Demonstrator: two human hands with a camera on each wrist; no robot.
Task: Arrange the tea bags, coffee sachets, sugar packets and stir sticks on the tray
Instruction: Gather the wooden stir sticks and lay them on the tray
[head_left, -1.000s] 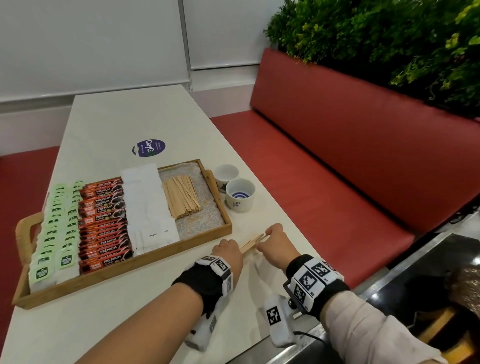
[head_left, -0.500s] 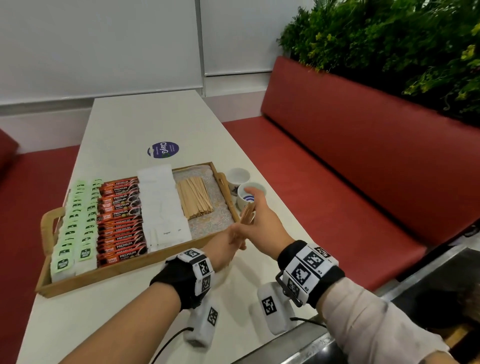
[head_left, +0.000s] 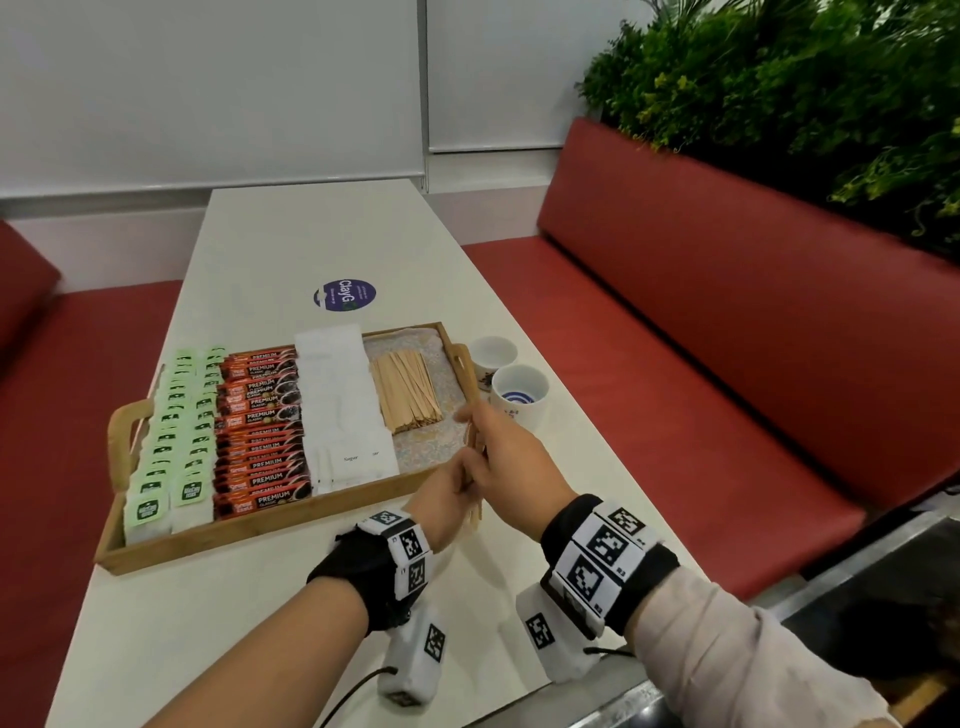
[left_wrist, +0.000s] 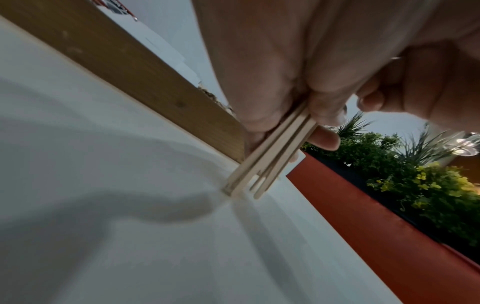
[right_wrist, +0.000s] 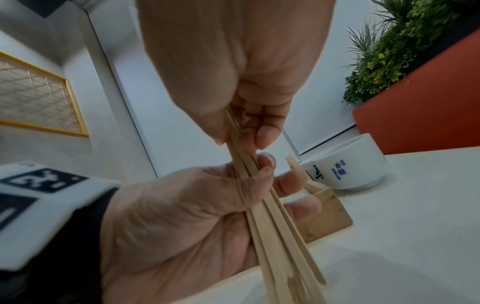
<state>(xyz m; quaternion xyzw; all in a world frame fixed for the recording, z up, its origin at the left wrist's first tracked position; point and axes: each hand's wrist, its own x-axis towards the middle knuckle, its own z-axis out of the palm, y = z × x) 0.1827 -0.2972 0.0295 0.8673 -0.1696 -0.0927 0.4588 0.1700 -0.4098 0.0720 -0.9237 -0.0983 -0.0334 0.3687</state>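
From the head view, both hands meet just off the near right corner of the wooden tray (head_left: 249, 525) on the white tabletop (head_left: 291, 244). The left hand (head_left: 447, 493) and the right hand (head_left: 511, 467) each grasp one small bundle of wooden stir sticks (head_left: 475, 499), held nearly upright with its lower end at the tabletop. Inside the tray, from left to right, lie green tea bags (head_left: 171, 441), red coffee sachets (head_left: 260, 426), white sugar packets (head_left: 343, 410) and a loose pile of stir sticks (head_left: 408, 389) on a speckled liner. Two white cups (head_left: 519, 397) stand on the tabletop just beside the tray's right handle. A round purple sticker (head_left: 344, 295) sits farther up the tabletop, and a red bench (head_left: 701, 338) with green plants behind it runs along the right.

From the left wrist, the left hand's fingers (left_wrist: 262, 102) curl round the bundle (left_wrist: 272, 156), whose uneven lower ends touch the tabletop (left_wrist: 130, 226) right by the tray's corner (left_wrist: 145, 82).

From the right wrist, the right hand (right_wrist: 233, 72) pinches the top of the sticks (right_wrist: 272, 236) between thumb and fingers, while the left hand (right_wrist: 182, 216) wraps them lower down. A blue-marked white cup (right_wrist: 348, 164) stands behind the tray corner (right_wrist: 324, 218).
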